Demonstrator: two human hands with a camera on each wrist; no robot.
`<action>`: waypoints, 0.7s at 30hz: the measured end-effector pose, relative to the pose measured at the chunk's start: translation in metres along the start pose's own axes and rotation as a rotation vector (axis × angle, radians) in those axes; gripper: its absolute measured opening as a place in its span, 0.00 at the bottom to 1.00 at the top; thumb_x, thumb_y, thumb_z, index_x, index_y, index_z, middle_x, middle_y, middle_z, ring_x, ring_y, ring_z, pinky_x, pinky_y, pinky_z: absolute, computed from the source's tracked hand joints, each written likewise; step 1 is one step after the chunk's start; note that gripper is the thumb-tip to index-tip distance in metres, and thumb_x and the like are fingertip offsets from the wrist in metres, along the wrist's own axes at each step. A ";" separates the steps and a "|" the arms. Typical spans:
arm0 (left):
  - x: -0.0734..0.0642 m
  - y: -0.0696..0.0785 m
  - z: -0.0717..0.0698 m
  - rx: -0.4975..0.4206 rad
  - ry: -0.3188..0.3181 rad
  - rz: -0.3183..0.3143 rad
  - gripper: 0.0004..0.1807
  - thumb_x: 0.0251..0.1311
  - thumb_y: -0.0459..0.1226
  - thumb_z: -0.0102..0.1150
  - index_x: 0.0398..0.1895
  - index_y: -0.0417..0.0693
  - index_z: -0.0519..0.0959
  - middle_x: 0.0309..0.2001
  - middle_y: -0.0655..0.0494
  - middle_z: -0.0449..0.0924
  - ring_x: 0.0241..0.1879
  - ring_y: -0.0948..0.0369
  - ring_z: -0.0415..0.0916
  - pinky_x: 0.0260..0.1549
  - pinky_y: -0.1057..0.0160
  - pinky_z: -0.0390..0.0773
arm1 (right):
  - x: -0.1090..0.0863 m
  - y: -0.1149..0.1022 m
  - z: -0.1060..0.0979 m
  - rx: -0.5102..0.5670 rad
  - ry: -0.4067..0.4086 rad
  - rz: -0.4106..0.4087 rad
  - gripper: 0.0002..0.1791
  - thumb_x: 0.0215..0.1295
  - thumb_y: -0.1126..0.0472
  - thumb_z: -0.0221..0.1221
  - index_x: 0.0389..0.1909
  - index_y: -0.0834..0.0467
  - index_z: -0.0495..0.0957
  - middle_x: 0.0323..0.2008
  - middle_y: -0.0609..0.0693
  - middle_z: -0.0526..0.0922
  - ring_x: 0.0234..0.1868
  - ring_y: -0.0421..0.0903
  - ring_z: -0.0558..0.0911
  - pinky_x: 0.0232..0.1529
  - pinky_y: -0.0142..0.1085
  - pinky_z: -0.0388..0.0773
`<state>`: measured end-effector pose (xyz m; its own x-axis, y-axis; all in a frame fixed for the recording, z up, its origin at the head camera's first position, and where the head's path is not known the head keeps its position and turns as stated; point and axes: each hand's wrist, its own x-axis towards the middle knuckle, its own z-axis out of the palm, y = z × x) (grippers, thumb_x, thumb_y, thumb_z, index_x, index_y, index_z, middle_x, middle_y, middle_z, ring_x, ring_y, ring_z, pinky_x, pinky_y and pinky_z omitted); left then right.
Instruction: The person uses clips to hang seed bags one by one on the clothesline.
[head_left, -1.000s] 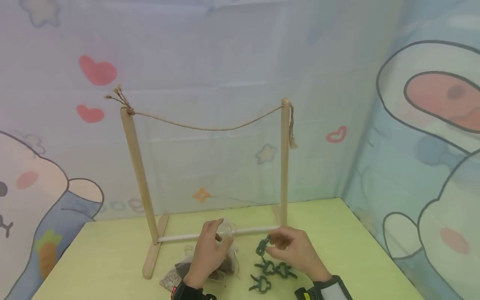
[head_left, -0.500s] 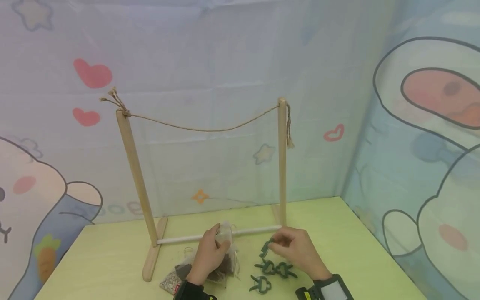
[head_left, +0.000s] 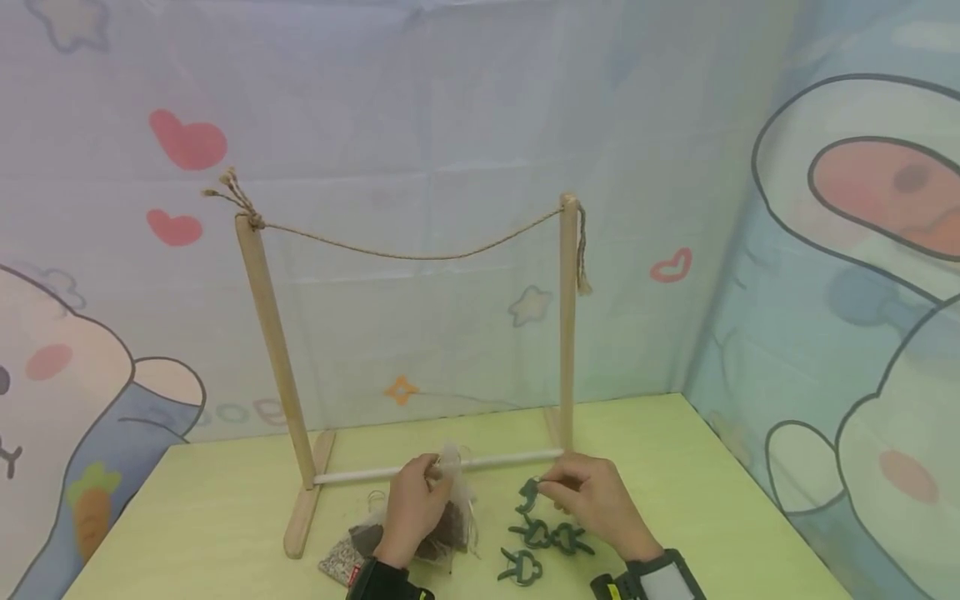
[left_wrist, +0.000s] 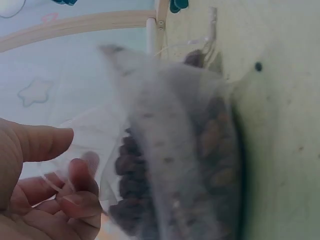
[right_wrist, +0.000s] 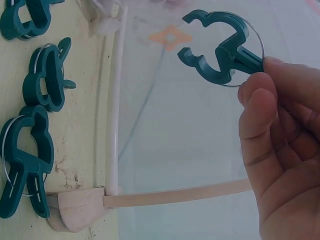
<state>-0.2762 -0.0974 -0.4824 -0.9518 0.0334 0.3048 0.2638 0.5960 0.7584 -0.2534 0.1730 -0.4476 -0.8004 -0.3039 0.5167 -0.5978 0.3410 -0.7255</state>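
My left hand [head_left: 412, 508] has curled fingers at the sheer top of a mesh drawstring bag [left_wrist: 132, 170] holding dark pieces. In the left wrist view the thumb stands apart from the other fingers and the bag's pale mesh runs in among them. A second sheer bag [left_wrist: 170, 145] with brownish contents stands close to that camera, blurred. Between thumb and fingertips, my right hand [head_left: 592, 500] pinches the handles of a green plastic garden clip [right_wrist: 222, 47]. That clip's jaws are spread, with nothing between them. Several like it, such as a green clip [head_left: 520, 568], lie below on the table.
A wooden frame with a left post [head_left: 276, 350] and right post [head_left: 567, 333] stands behind the hands. Sagging twine [head_left: 405, 257] joins their tops; a white rod [head_left: 510, 461] runs low between them. A bag of speckled grains [head_left: 343, 560] lies on the yellow table [head_left: 637, 467].
The clip in my right hand has turned, and its jaws have spread. My left fingers have closed in on the mesh bag's top. Both hands stay in about the same place.
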 end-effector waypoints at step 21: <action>0.014 0.030 -0.039 -0.220 0.120 0.443 0.08 0.75 0.42 0.59 0.39 0.50 0.84 0.30 0.59 0.78 0.25 0.65 0.68 0.28 0.61 0.65 | 0.033 -0.055 -0.056 -0.135 0.278 -0.469 0.13 0.55 0.76 0.71 0.36 0.57 0.88 0.27 0.45 0.82 0.24 0.36 0.78 0.27 0.25 0.73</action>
<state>-0.2757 -0.1103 -0.4323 -0.7197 0.1443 0.6792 0.6772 0.3616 0.6408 -0.2497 0.1942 -0.3649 -0.4177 -0.2106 0.8839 -0.8785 0.3420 -0.3336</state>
